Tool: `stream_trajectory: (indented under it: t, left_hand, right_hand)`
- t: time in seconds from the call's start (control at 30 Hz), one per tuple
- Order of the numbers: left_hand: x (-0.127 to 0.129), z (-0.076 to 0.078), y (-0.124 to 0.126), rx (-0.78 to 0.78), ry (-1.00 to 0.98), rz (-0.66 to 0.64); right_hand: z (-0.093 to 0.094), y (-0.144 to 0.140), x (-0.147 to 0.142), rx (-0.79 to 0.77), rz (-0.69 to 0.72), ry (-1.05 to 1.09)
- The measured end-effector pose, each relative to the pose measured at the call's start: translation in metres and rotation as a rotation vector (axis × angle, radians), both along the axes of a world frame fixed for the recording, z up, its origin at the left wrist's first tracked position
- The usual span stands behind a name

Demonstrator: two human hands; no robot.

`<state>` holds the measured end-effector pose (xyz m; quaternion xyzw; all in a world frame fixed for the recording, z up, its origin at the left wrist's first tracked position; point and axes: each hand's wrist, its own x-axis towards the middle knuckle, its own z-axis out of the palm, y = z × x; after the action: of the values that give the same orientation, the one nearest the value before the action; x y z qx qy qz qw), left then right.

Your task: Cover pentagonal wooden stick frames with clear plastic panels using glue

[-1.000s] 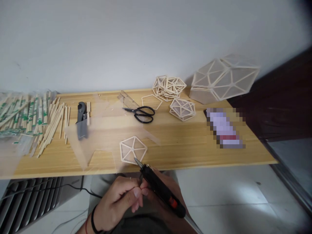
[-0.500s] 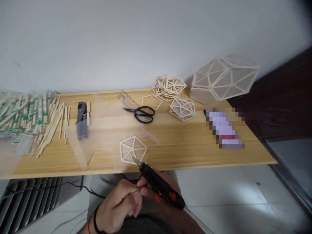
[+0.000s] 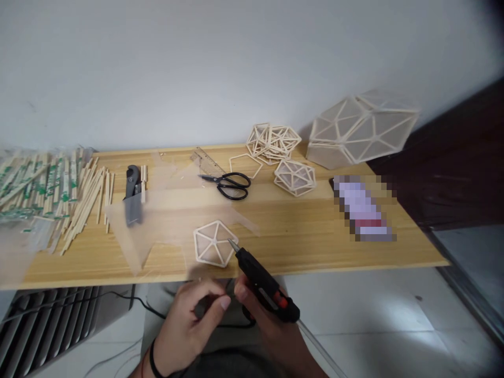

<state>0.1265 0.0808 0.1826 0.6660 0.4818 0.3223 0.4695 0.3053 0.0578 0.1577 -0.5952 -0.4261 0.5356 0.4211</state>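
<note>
Our right hand (image 3: 271, 325) has its grip clamped on the glue gun (image 3: 263, 286), fingers wrapped round the black body near the red switch. The nozzle points up and left, its tip just beside the right edge of the pentagon (image 3: 214, 243). We cannot tell whether it touches.

Our left hand (image 3: 192, 320) sits below the near edge of the surface (image 3: 315, 236), fingers curled and loosely apart, holding nothing we can make out. It is near the gun's body, not on it.

The pentagon lies flat near the near edge, partly on a clear sheet (image 3: 157, 220). It is thin sticks: five sides, five spokes meeting at the centre.

Handling, as we judge it:
- Very light, stiff, brittle at the joints.
- Likely to skid on the sheet under any nozzle push.
- Best pinned or lifted by an outer stick or corner, away from wet glue.
- Gun: rigid, moderate weight, hot tip; hold the body only.

Further off:
- scissors (image 3: 230, 184) at the middle
- a cutter (image 3: 133, 197) to the left
- loose sticks (image 3: 79, 199) far left
- stacked frames (image 3: 273, 140)
- a large dome (image 3: 360, 128) at far right
</note>
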Motion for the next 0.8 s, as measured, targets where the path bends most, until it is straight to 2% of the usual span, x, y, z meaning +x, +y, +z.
stream_trajectory:
  t: [0.07,0.23,0.37,0.6,0.7,0.8]
  left_hand:
    - [0.003,0.001,0.0,0.094,-0.009,0.067]
    - [0.011,0.0,0.001,0.292,-0.068,0.126]
    - [0.009,-0.002,0.004,0.409,-0.05,0.096]
    - [0.0,0.0,0.004,0.724,0.174,0.046]
    - [-0.002,0.003,0.003,0.694,0.18,0.106]
    - [-0.008,0.003,0.002,0.489,0.111,0.236]
  right_hand:
    - [-0.003,-0.004,-0.001,-0.068,-0.041,0.001]
    - [-0.002,-0.006,-0.004,-0.129,-0.087,0.012]
    - [0.001,-0.007,-0.006,-0.17,-0.079,0.027]
    - [0.015,-0.005,-0.009,-0.257,-0.069,0.102]
    - [0.019,-0.002,-0.007,-0.237,0.005,0.148]
    - [0.019,0.001,-0.003,-0.217,0.023,0.213]
